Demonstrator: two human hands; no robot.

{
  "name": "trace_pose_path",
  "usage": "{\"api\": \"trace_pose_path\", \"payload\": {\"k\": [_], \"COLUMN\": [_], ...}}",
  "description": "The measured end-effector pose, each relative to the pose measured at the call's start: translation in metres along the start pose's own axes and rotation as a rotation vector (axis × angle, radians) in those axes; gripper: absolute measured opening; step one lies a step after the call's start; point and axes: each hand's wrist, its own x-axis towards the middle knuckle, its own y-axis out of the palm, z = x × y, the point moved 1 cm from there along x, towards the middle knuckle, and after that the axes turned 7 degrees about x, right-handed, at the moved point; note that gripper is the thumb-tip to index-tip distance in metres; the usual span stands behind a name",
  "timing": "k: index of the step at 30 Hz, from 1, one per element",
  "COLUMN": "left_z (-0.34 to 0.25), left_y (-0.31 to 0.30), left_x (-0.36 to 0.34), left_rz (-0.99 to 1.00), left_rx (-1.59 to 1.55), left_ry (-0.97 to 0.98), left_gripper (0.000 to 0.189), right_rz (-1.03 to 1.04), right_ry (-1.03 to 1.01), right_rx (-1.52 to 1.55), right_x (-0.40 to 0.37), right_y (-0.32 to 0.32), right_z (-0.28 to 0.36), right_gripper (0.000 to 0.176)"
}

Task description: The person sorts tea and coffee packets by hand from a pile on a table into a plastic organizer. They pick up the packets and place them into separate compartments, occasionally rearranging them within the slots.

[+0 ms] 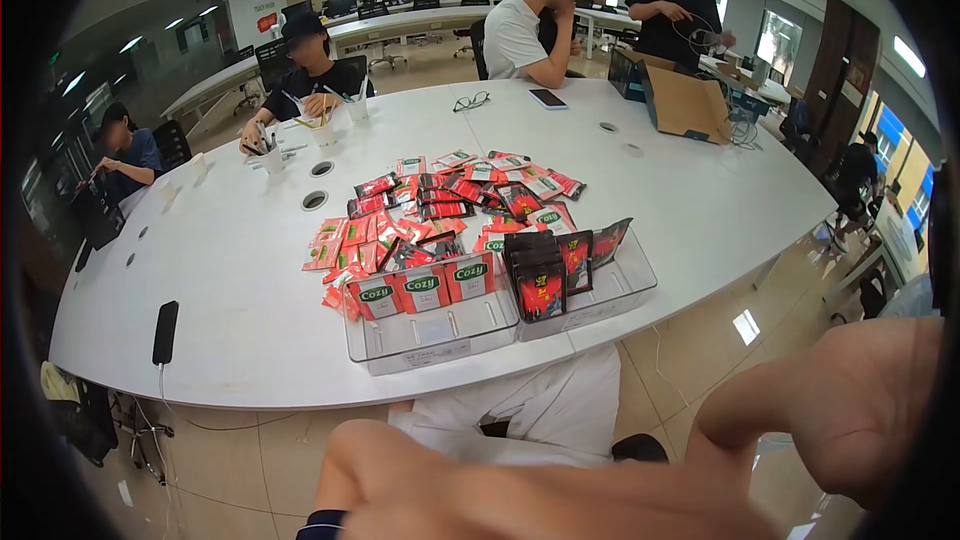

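My left arm crosses the bottom of the head view, with my left hand (610,505) blurred and close to the camera. My right hand (850,410) looms large at the lower right, its fingers out of frame or hidden. No held thing shows at either hand. Beyond them, two transparent plastic bins stand side by side at the table's near edge. In the left bin (430,352), red-and-white Cozy packets (422,290) stand upright along the back. The right bin (610,305) holds black-and-red packets (541,290), mostly stacked at its left. Behind both spreads a loose pile of mixed packets (440,202).
A black phone or power bank (166,333) with a cable lies at the left of the white table (250,320). Farther back are glasses (472,101), a phone (548,98), white cups (320,130) and an open cardboard box (687,105). Several people are around the table.
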Motion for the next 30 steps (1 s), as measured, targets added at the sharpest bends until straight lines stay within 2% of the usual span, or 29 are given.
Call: {"api": "trace_pose_path", "payload": {"k": [5,8,12,15,16,18,21,23,24,25,26,29,30], "left_z": [0.056,0.07,0.071,0.072,0.075,0.081,0.071,0.065,0.058,0.044,0.041,0.016,0.008], "left_y": [0.043,0.07,0.093,0.093,0.084,0.057,0.006,-0.043,-0.069,-0.09,-0.125,-0.228,-0.26], "left_x": [-0.009,-0.011,-0.01,-0.009,-0.013,-0.024,-0.022,-0.024,-0.029,-0.03,-0.034,-0.054,-0.063], "left_rz": [0.46,0.669,0.865,0.881,0.846,0.736,0.612,0.527,0.376,0.167,0.109,-0.286,-0.388], "left_rx": [-0.474,-0.743,-0.942,-0.92,-0.849,-0.673,-0.171,0.149,0.347,0.485,0.791,1.37,1.358], "left_ry": [-0.423,-0.547,-0.63,-0.697,-0.726,-0.86,-0.744,-0.616,-0.617,-0.709,-0.48,-0.297,-0.308], "left_gripper": [0.02,0.027,0.036,0.043,0.046,0.025,0.02,0.026,0.027,0.027,0.022,0.016,0.016], "right_rz": [0.097,0.164,0.253,0.312,0.329,0.355,0.387,0.415,0.433,0.455,0.479,0.499,0.377], "right_ry": [-0.069,-0.112,-0.196,-0.227,-0.232,-0.25,-0.273,-0.29,-0.294,-0.296,-0.302,-0.242,-0.031], "right_rx": [-0.124,-0.196,-0.293,-0.332,-0.334,-0.363,-0.392,-0.412,-0.423,-0.435,-0.459,-0.541,-0.427], "right_x": [0.011,0.016,0.022,0.023,0.023,0.02,0.018,0.016,0.015,0.014,0.011,-0.021,-0.049], "right_y": [0.0,-0.001,-0.006,-0.009,-0.011,-0.013,-0.018,-0.02,-0.022,-0.022,-0.024,-0.03,-0.03], "right_z": [0.007,0.009,0.008,0.005,0.003,0.002,-0.001,-0.004,-0.006,-0.009,-0.013,-0.019,-0.015], "right_gripper": [0.045,0.046,0.047,0.049,0.049,0.05,0.051,0.052,0.052,0.052,0.053,0.054,0.026]}}
